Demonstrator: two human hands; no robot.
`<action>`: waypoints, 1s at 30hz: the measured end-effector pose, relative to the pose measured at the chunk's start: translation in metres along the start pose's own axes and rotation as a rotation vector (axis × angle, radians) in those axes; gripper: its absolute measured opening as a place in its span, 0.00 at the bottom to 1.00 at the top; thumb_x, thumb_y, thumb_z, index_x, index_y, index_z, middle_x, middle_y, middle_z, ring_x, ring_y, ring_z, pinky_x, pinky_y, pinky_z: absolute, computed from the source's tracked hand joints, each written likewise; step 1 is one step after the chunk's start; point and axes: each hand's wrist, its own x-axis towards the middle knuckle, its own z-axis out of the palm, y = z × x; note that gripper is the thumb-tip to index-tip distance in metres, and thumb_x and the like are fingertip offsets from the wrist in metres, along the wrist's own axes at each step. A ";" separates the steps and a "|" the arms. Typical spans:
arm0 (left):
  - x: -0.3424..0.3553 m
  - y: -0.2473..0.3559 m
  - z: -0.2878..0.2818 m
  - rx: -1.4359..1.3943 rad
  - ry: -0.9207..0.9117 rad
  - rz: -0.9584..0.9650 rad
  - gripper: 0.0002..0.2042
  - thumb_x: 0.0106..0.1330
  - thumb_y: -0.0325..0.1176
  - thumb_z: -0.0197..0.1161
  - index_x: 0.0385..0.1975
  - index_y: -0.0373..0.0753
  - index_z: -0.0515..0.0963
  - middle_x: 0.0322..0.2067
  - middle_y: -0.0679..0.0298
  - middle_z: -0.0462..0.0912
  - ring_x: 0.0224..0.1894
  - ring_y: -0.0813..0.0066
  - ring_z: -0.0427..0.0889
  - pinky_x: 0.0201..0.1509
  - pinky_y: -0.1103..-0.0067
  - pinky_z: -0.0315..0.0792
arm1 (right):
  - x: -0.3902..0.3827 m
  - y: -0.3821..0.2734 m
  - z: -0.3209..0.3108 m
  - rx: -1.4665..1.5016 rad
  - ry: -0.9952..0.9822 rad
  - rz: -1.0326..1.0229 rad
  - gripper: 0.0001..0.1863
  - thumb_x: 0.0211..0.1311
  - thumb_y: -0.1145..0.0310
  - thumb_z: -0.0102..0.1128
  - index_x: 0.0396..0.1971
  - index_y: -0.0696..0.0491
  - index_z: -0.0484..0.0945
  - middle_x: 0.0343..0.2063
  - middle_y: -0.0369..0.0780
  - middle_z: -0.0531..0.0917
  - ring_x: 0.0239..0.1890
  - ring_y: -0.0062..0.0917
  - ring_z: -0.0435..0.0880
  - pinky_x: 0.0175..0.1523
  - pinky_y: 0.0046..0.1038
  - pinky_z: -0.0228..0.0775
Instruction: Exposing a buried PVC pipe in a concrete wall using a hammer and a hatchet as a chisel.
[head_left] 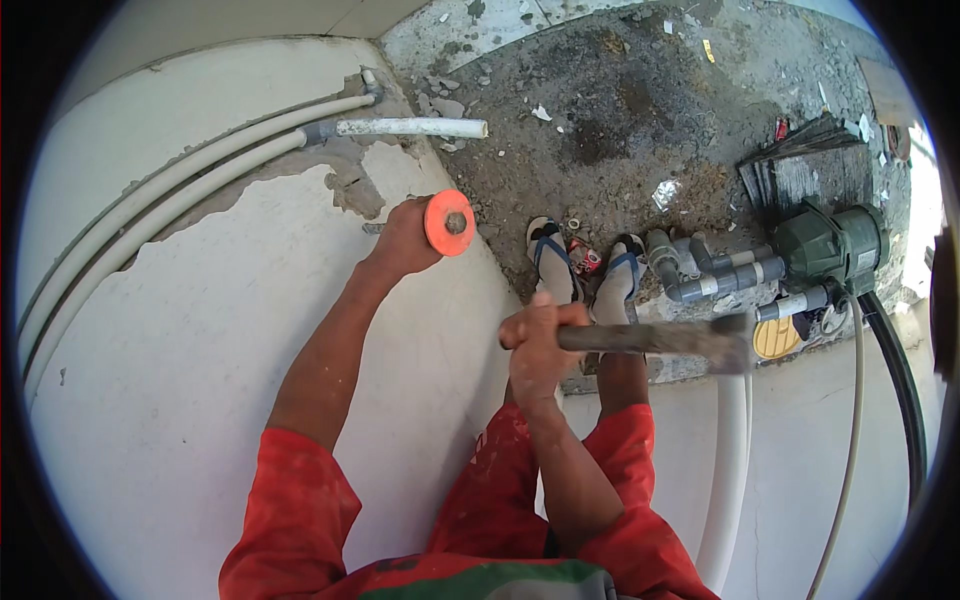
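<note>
My left hand [402, 240] is closed around a chisel [454, 223] with a round orange hand guard. The chisel lies sideways, and its tip side points at the white wall [260, 300], where a short bit of grey metal shows past my fist. Whether the tip touches the wall I cannot tell. My right hand [540, 350] grips the handle of a hammer [650, 338], held level in front of my legs. Its head, slightly blurred, points right, away from the chisel. Just above my left hand, the plaster is broken open around a chipped patch [352, 185].
Two pale pipes [200, 160] run in a groove along the wall; a white pipe end [415, 127] sticks out. Rubble covers the ground around my sandalled feet [550, 245]. At right stand a green pump [825, 245] with grey pipe fittings [720, 275], a black hose [900, 390] and stacked dark sheets [810, 170].
</note>
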 end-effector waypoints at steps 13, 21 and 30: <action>-0.011 -0.002 0.002 0.011 -0.031 0.013 0.15 0.47 0.28 0.67 0.38 0.38 0.77 0.33 0.55 0.81 0.35 0.53 0.79 0.41 0.68 0.73 | -0.021 0.003 0.027 -0.326 0.208 0.149 0.15 0.58 0.68 0.61 0.19 0.56 0.66 0.12 0.33 0.70 0.12 0.17 0.68 0.19 0.25 0.61; -0.021 -0.013 -0.009 0.020 0.010 -0.019 0.16 0.47 0.28 0.67 0.38 0.37 0.77 0.34 0.55 0.81 0.36 0.52 0.78 0.41 0.67 0.73 | -0.021 -0.072 0.056 0.185 0.414 0.098 0.17 0.56 0.66 0.63 0.17 0.57 0.66 0.12 0.32 0.70 0.13 0.19 0.66 0.21 0.29 0.62; -0.021 -0.017 -0.016 0.017 -0.042 -0.126 0.15 0.47 0.27 0.66 0.38 0.37 0.77 0.34 0.54 0.81 0.36 0.51 0.78 0.41 0.66 0.73 | -0.035 -0.052 0.048 -0.408 0.281 0.269 0.14 0.60 0.69 0.58 0.18 0.55 0.66 0.11 0.33 0.71 0.12 0.17 0.66 0.19 0.28 0.60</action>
